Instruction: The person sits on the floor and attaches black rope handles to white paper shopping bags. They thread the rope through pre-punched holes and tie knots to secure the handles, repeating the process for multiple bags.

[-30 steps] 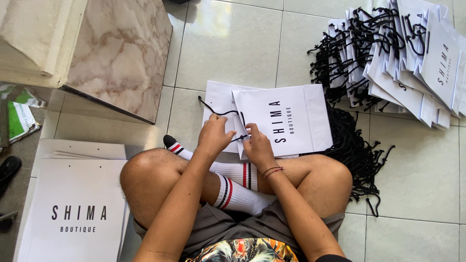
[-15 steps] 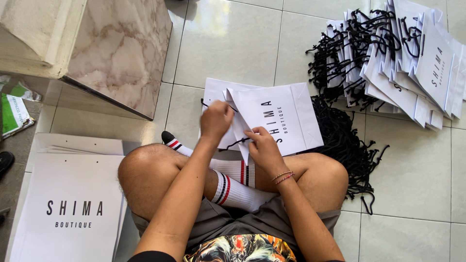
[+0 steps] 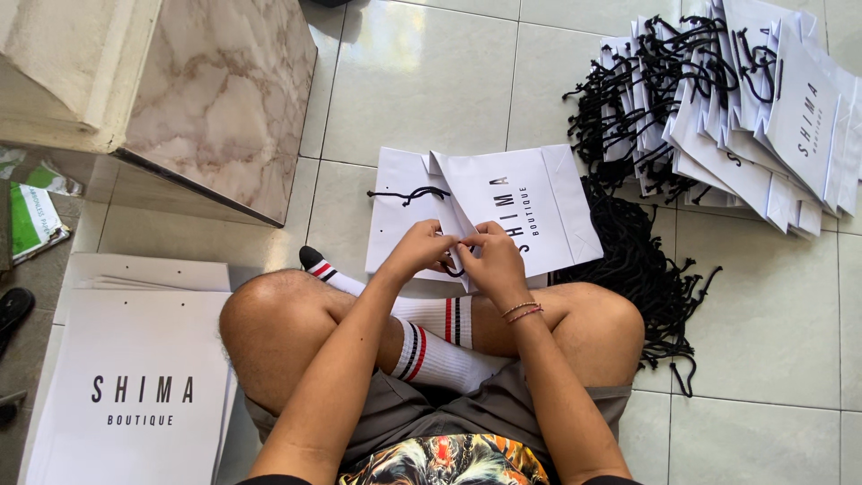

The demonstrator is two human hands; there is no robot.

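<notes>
Two stacks flank you on the tiled floor [image 3: 431, 81]: flat white bags [image 3: 135, 395] at your left knee, finished bags with black cord handles [image 3: 763, 99] fanned out top right. Marble-faced block [image 3: 215, 99] sits upper left. Loose black cords [image 3: 642, 269] piled by your right knee. White paper bag [image 3: 512, 202] lies flat on the floor just ahead of your crossed legs, one cord handle [image 3: 409, 194] already on its far edge. Your left hand [image 3: 417, 251] and right hand [image 3: 494, 260] meet at its near edge, fingers pinching a black cord [image 3: 454, 266] together.
</notes>
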